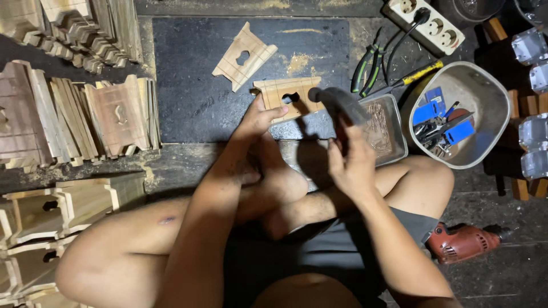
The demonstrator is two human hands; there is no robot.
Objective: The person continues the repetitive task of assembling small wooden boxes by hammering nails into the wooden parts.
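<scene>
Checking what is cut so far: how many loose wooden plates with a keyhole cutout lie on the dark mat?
2. One plate lies free on the mat; the other plate is under the left hand. Stacks at the left are not counted.

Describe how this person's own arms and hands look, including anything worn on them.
Both arms are bare from shoulder to wrist: no sleeves show. The left hand and the right hand wear no gloves, and no rings, watch or wristbands can be seen. The fingers are uncovered too. The only clothing in view is a pair of dark grey shorts on the crossed legs.
</scene>
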